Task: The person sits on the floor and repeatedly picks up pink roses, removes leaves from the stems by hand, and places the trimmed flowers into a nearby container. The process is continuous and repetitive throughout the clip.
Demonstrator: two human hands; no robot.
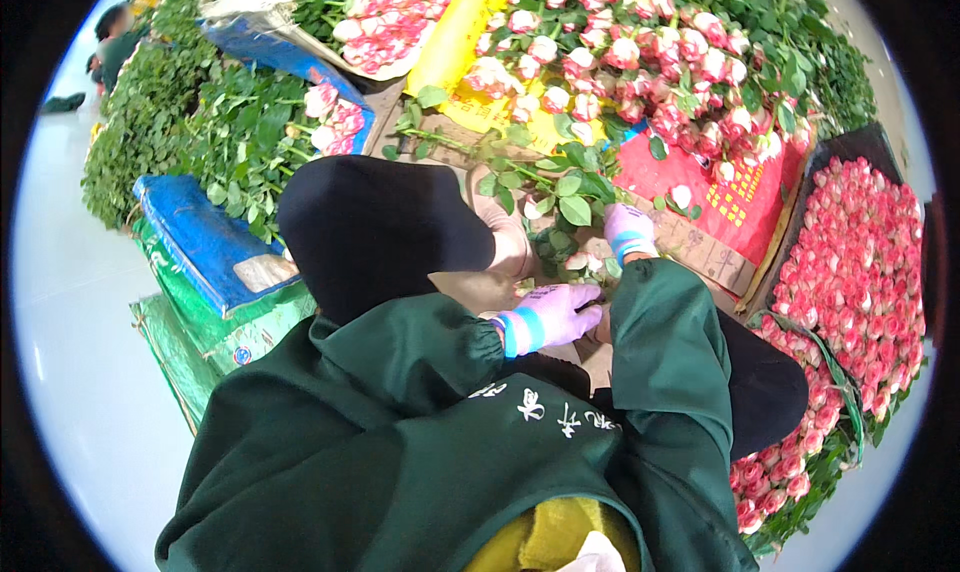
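Observation:
My left hand (551,318), in a pale purple glove with a light blue cuff, is low between my knees, its fingers apart. Just above its fingertips lie loose leaves and rose petals (583,261). My right hand (628,228), gloved alike, is farther forward, beside the leafy rose stems (574,185); its fingers are mostly hidden, so whether it grips a stem does not show. Ahead lies a heap of pink-and-white roses (675,69) on yellow and red printed sheets.
A dense block of pink roses (855,287) stands at the right. Leafy stems (247,136) and a folded blue sheet (214,242) are at the left, with green sacks (262,328) below. More roses (394,24) lie upper left in a wrap. A person (116,46) is at the far upper left.

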